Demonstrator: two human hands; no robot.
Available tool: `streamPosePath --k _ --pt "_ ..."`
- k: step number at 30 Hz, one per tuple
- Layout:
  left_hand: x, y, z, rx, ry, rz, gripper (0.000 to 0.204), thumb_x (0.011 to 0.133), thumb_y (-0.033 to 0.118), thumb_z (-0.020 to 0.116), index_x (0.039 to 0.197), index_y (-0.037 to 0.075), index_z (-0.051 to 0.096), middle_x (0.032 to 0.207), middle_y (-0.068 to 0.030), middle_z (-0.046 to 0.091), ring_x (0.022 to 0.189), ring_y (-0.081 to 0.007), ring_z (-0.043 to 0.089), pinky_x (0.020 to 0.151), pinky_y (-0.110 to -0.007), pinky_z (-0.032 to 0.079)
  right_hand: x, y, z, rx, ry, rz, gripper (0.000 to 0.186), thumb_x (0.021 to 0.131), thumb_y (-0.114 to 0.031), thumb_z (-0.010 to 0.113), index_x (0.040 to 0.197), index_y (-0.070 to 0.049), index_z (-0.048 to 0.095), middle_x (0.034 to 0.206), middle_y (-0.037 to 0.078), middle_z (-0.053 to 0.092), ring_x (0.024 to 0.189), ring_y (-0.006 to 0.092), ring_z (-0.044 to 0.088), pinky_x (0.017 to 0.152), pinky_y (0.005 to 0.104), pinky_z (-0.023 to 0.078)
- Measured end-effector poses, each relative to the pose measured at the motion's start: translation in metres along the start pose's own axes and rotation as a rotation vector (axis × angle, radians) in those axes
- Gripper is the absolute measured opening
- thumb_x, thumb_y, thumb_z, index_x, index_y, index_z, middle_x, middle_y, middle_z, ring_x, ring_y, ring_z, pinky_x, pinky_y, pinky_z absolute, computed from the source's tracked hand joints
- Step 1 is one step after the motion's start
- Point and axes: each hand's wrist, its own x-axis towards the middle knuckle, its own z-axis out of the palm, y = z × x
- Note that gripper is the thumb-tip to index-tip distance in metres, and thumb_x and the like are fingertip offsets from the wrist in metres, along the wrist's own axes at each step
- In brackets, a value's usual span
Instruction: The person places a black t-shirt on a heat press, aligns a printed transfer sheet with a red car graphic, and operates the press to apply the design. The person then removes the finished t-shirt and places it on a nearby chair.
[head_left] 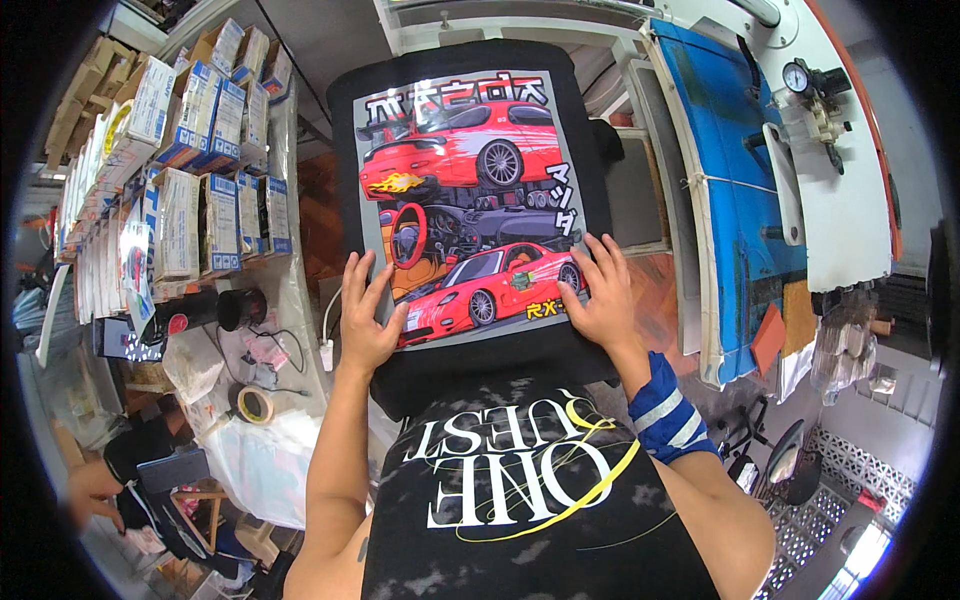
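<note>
A glossy transfer sheet point(475, 225) printed with two red sports cars and a steering wheel lies flat on a black T-shirt point(440, 368). The shirt is spread over a board that it hides. My left hand point(368, 310) rests on the sheet's lower left edge, fingers spread. On the lower right edge lies my right hand point(603, 292), its fingers also apart and the thumb pointing inward over the print. Neither hand grips anything.
Shelved cardboard boxes point(205, 215) line the left side. Below them a tape roll point(255, 403) sits on a cluttered table. On the right stand a blue panel point(725, 200) and a machine with a pressure gauge point(796, 76). Another person's hand point(95, 495) shows at the lower left.
</note>
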Motion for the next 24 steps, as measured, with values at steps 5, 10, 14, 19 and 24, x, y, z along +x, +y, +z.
streamPosePath --k 5,10,14,19,24 --pt "0.0003 0.0001 -0.0005 0.010 -0.005 -0.001 0.058 0.083 0.019 0.077 0.139 0.009 0.064 0.158 -0.0178 0.045 0.152 -0.0420 0.032 0.121 -0.052 0.029 -0.0012 0.0030 0.0025 -0.008 0.015 -0.011 0.051 0.087 -0.031 0.073 0.131 -0.007 0.064 0.147 0.018 0.054 0.142 0.0429 0.042 0.114 0.0546 0.038" --pt "-0.0008 -0.0019 0.0005 0.004 0.003 0.013 0.059 0.082 0.019 0.077 0.139 0.009 0.064 0.158 -0.0175 0.045 0.152 -0.0415 0.032 0.121 -0.052 0.029 -0.0004 0.0014 0.0015 -0.017 0.009 -0.013 0.051 0.087 -0.030 0.074 0.131 -0.007 0.065 0.146 0.018 0.054 0.142 0.0430 0.042 0.114 0.0541 0.038" --pt "-0.0014 -0.0027 0.0004 0.007 0.003 0.008 0.061 0.080 0.019 0.079 0.138 0.010 0.064 0.158 -0.0172 0.045 0.152 -0.0415 0.032 0.122 -0.051 0.029 0.0007 0.0002 0.0003 -0.019 0.013 -0.014 0.050 0.087 -0.030 0.074 0.130 -0.006 0.066 0.146 0.018 0.055 0.142 0.0431 0.042 0.114 0.0537 0.038" --pt "-0.0005 -0.0024 0.0000 0.016 0.003 0.020 0.062 0.079 0.019 0.080 0.138 0.010 0.065 0.158 -0.0173 0.046 0.151 -0.0421 0.032 0.122 -0.052 0.029 0.0003 0.0003 0.0018 -0.013 0.021 -0.011 0.050 0.087 -0.030 0.074 0.129 -0.005 0.066 0.146 0.018 0.055 0.141 0.0432 0.043 0.114 0.0537 0.038" --pt "0.0006 -0.0007 -0.0001 0.013 0.006 0.021 0.062 0.080 0.019 0.080 0.139 0.010 0.064 0.157 -0.0174 0.046 0.151 -0.0424 0.032 0.121 -0.052 0.030 0.0004 0.0010 -0.0003 -0.013 0.017 -0.017 0.051 0.086 -0.030 0.074 0.130 -0.005 0.065 0.146 0.018 0.055 0.141 0.0434 0.043 0.114 0.0539 0.038"
